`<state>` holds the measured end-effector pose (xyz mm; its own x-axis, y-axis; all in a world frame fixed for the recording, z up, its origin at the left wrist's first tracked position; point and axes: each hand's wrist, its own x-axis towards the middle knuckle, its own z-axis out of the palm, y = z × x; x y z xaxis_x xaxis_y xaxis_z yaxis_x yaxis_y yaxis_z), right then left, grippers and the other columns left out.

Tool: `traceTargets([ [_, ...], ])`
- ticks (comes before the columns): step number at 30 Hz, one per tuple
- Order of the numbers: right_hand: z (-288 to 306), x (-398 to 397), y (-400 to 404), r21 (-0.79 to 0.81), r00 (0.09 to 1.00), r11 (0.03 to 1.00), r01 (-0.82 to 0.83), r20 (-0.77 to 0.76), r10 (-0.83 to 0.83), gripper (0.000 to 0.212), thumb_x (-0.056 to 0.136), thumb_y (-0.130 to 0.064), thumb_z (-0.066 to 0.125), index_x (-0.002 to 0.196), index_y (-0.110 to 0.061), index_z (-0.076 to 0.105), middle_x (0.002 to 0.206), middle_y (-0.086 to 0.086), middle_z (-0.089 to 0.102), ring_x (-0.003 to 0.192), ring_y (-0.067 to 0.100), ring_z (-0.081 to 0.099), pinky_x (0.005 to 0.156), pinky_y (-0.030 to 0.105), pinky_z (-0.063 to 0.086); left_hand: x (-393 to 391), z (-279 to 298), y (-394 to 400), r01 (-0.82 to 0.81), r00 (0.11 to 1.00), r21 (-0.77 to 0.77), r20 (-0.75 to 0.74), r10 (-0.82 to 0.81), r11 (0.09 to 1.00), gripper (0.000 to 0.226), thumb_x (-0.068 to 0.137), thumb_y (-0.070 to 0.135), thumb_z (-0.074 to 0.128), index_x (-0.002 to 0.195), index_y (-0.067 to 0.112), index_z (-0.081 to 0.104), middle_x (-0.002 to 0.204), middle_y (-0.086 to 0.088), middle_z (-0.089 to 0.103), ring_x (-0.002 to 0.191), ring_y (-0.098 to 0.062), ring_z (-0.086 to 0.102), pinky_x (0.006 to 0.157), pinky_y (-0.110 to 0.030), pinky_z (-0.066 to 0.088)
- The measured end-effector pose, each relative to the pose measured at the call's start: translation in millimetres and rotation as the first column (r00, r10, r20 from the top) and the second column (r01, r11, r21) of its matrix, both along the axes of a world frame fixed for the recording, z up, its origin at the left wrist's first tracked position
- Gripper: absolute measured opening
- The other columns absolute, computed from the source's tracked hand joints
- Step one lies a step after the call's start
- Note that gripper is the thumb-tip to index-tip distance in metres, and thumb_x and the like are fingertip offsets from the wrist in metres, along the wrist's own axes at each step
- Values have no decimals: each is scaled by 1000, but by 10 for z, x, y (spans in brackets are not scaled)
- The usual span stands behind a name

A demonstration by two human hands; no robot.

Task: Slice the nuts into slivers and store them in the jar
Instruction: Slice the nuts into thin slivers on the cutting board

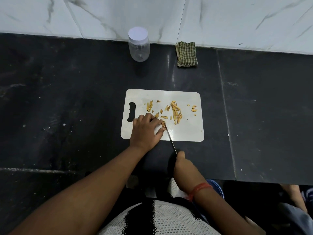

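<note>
left grip pinches a nut on the board, fingers curled over it; right grip is closed round the handle of a knife, blade tip at the nut. slivers lie scattered across the board. lidded jar stands upright at the desk's far edge, well apart, cloth to its right.

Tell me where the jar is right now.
In the head view, the jar stands upright with its lid on at the back of the dark counter, against the wall, left of the checked cloth and beyond the cutting board.
</note>
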<state>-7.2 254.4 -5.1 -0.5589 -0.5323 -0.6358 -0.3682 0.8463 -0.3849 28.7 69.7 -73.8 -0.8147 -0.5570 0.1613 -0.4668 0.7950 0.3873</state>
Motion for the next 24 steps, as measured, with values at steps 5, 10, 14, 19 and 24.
traceTargets([
  [5, -36, -121, -99, -29, 999, 999, 23, -42, -24, 19, 89, 4, 33, 98, -13, 30, 94, 20, 63, 80, 33, 59, 69, 36, 42, -13, -6, -13, 3, 1000, -11, 3, -3, 1000, 28, 85, 44, 69, 106, 26, 72, 100, 2, 55, 92, -22, 52, 83, -42, 41],
  [10, -52, -39, 54, -23, 998, 999, 24, -50, -25, 22, 89, 4, 31, 104, -11, 32, 94, 20, 64, 82, 35, 62, 71, 39, 48, 1, -10, -13, 8, 1000, -24, -2, -8, 1000, 28, 85, 44, 71, 105, 25, 72, 100, 2, 56, 93, -22, 53, 83, -41, 40],
  [14, -46, -114, -33, -27, 998, 1000, 17, -55, -18, 19, 89, 3, 33, 101, -11, 32, 95, 21, 63, 78, 34, 58, 70, 37, 44, -21, -1, -17, 3, 1000, -18, 5, -3, 1000, 28, 86, 44, 69, 106, 25, 72, 100, 2, 56, 93, -23, 53, 82, -42, 40],
  [19, -33, -61, -46, -7, 999, 999, 31, -38, -31, 21, 89, 3, 32, 97, -16, 27, 96, 20, 63, 86, 36, 62, 73, 39, 47, 14, -15, -5, 5, 1000, -19, 8, -5, 1000, 28, 85, 44, 70, 103, 24, 71, 100, 2, 56, 92, -23, 53, 83, -42, 40],
  [24, -41, -138, -36, -55, 998, 997, 49, -38, -51, 15, 92, -1, 34, 95, -15, 30, 90, 17, 62, 77, 33, 58, 70, 38, 46, -15, 3, -12, 2, 1000, 3, 20, -2, 1000, 29, 86, 46, 67, 106, 24, 71, 101, 2, 56, 93, -22, 53, 84, -42, 42],
])
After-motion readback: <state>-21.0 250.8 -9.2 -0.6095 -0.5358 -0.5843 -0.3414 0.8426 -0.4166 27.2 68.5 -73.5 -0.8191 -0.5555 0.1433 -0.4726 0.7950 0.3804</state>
